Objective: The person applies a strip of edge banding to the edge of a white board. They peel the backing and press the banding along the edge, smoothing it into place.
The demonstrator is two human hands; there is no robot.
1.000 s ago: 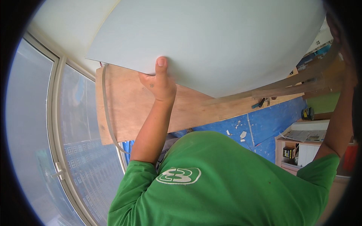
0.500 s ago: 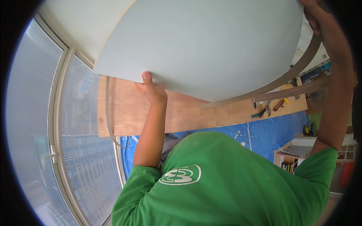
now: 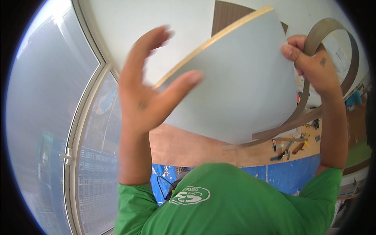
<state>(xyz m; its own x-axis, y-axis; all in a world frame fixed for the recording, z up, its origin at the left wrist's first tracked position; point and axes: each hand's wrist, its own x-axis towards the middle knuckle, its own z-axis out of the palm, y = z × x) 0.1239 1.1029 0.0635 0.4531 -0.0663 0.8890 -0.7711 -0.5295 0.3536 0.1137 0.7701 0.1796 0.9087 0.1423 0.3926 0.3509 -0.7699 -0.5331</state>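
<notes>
A large pale grey-white panel (image 3: 235,86) with a curved outline is held up tilted in front of me. Its bare yellowish edge (image 3: 213,39) faces up and to the left. My right hand (image 3: 313,66) grips the panel's right side, thumb on the pale face. A long brown edging strip (image 3: 325,29) loops around behind that hand and runs along the panel's lower right edge. My left hand (image 3: 143,92), slightly blurred, is raised at the panel's left side with thumb and fingers spread, holding nothing. Whether its palm touches the panel I cannot tell.
Below the panel lies a plywood worktop (image 3: 192,147), with hand tools (image 3: 288,152) at its right. Blue sheeting (image 3: 254,172) shows beneath its front edge. A framed window (image 3: 66,129) stands on the left. Behind the panel, a brown wood-grain piece (image 3: 227,15) shows against the white wall.
My left hand has let go of the panel's lower edge and risen with its fingers spread. The panel has turned and tilted, bringing its bare edge into view. My right hand has moved lower and inward.
</notes>
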